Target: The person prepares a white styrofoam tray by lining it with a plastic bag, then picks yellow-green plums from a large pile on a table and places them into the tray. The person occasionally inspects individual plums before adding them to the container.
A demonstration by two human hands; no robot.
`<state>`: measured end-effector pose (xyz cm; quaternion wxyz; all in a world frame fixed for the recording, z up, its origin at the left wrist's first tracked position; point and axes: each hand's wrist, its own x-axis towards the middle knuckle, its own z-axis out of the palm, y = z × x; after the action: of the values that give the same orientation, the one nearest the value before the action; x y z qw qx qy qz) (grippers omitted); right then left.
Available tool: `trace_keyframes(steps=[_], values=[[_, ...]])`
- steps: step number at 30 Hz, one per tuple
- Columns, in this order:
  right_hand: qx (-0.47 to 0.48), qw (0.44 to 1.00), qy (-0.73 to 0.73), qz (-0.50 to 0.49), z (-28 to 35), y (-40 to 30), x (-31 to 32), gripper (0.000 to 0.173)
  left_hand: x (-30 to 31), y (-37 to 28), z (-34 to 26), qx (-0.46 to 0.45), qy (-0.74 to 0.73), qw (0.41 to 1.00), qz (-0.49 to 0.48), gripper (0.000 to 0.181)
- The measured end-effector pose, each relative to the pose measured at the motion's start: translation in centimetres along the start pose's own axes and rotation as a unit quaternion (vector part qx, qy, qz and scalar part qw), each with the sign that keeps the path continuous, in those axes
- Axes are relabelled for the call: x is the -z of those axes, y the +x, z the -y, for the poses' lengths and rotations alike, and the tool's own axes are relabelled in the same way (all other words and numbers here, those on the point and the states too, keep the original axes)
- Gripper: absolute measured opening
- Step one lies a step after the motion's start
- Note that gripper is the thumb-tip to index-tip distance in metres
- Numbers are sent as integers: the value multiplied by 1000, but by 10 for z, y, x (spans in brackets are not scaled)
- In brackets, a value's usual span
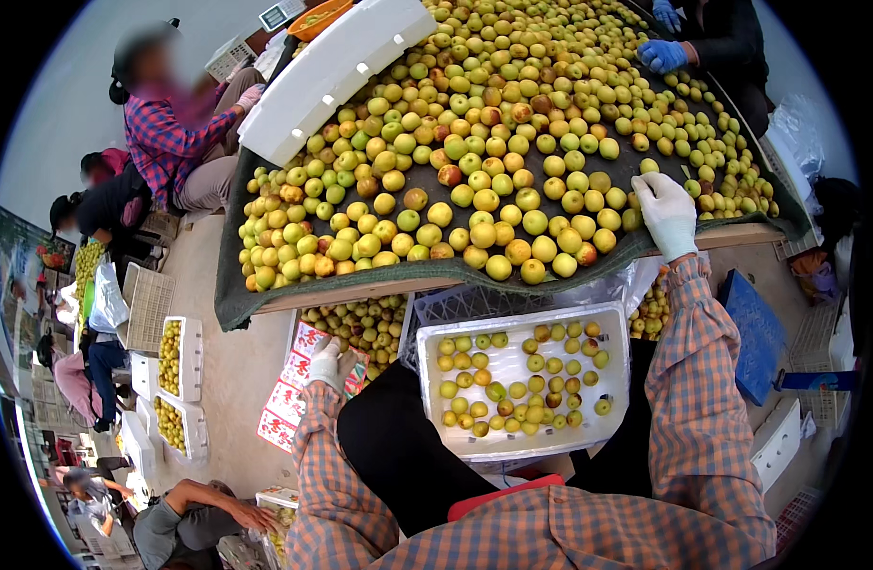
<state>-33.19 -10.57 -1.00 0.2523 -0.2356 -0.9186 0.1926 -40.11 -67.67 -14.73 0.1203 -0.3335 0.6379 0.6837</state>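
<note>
My right hand [668,214], in a white glove, is at the front right edge of a sorting table covered with dark green cloth [436,274]. Its fingertips point at the loose yellow-green fruit, beside a single fruit [649,166]; whether they hold one is unclear. My left hand [331,365], also gloved, is lower left, below the table edge, next to printed red and white sheets [283,406]; its fingers are partly curled and its grip cannot be made out. Between my arms a white foam box [522,447] rests at my lap, with scattered fruit [515,390] in it.
An upturned white foam box [336,78] lies on the table's left part. Blue-gloved hands [662,55] of another person are at the far right. A person in a checked shirt [169,146] sits at left. More fruit [361,324] lies under the table edge. A blue board [751,335] is at right.
</note>
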Motion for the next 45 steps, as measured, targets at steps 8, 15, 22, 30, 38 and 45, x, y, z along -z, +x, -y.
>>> trace_keyframes(steps=[8, 15, 22, 30, 38, 45], values=[[124, 991, 33, 42, 24, 3, 2, 31, -99, -134, -116, -382, 142, 893, 190, 27], [435, 884, -29, 169, 103, -44, -51, 39, -180, -63, -125, -534, 387, 749, 70, 34], [305, 925, -183, 133, 44, 0, -44, 50, -177, -52, -125, -534, 561, 625, 101, 42], [294, 914, -139, 241, 23, -3, -10, 51, -191, -49, -122, -492, 692, 520, 93, 45], [312, 913, -137, 223, 22, -5, -11, 52, -218, -80, -116, -464, 639, 599, 128, 52], [314, 915, -126, 220, 22, -6, -9, 53, -231, -121, -103, -542, 583, 550, 253, 48]])
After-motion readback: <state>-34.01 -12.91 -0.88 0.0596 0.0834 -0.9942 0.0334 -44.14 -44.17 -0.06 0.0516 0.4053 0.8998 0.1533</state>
